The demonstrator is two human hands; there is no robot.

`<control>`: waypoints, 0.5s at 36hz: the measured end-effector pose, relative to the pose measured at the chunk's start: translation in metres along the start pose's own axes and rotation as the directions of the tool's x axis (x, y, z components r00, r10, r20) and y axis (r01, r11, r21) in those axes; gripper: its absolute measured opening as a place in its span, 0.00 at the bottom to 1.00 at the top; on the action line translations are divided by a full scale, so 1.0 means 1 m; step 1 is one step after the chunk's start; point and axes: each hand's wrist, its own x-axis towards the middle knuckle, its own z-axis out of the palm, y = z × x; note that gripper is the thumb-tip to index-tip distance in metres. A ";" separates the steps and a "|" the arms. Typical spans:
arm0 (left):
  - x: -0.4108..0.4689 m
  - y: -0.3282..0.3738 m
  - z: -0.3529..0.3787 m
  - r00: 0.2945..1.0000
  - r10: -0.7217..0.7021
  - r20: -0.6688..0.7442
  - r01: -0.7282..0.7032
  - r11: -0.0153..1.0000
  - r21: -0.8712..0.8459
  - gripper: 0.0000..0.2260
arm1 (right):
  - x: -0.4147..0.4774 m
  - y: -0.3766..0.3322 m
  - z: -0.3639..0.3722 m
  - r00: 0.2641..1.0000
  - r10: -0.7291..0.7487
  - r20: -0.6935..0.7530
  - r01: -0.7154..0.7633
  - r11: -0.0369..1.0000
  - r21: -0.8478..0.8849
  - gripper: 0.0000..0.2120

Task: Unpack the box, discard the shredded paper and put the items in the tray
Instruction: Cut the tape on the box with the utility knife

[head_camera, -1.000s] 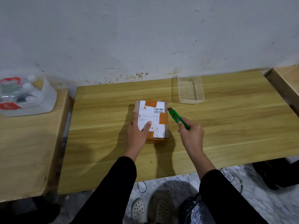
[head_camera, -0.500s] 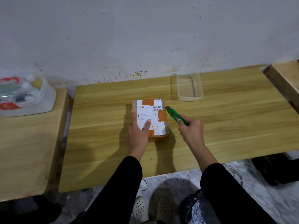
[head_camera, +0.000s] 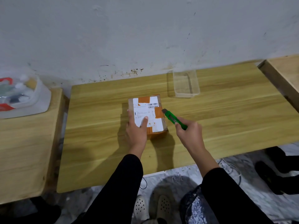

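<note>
Steadies the taped cardboard box (head_camera: 146,113) on the desk (head_camera: 226,118) with the left hand (head_camera: 136,131), thumb laid across the white label, fingers wrapped over the box's left edge. Grips a green cutter (head_camera: 174,118) in the right hand (head_camera: 189,133), fingers curled round its handle, tip at the box's right edge by the orange tape. Clear tray (head_camera: 186,84) behind the box, slightly right, apart.

**One head view, high and looking down**

Just the single head camera here, perched above the near edge of the desk (head_camera: 226,120), facing forward and tilted down. Close in: the person's sleeves (head_camera: 123,183) reach out from the bottom, the wall (head_camera: 145,38) fills the top, the floor (head_camera: 182,171) shows below the desk edge.
</note>
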 end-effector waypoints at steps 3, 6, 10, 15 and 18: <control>-0.003 0.002 -0.001 1.000 -0.012 0.004 0.012 1.000 -0.008 0.33 | -0.013 0.006 -0.001 1.000 0.006 -0.021 -0.006 1.000 0.011 0.15; -0.004 0.004 -0.002 1.000 -0.017 0.001 0.017 1.000 0.007 0.33 | -0.023 0.011 -0.002 0.999 0.025 -0.032 -0.023 0.998 0.050 0.15; -0.005 0.006 -0.002 1.000 -0.022 -0.002 0.022 0.999 0.028 0.33 | -0.035 0.016 -0.004 0.999 0.027 -0.019 -0.026 0.999 0.043 0.14; -0.005 0.008 -0.004 1.000 -0.018 0.017 0.018 0.999 -0.035 0.33 | -0.046 0.021 -0.006 0.999 0.037 -0.028 -0.035 0.997 0.076 0.13; -0.008 0.015 -0.008 0.998 -0.028 0.058 0.034 0.994 -0.100 0.32 | -0.047 0.024 -0.010 0.996 0.051 -0.068 -0.042 0.992 0.118 0.13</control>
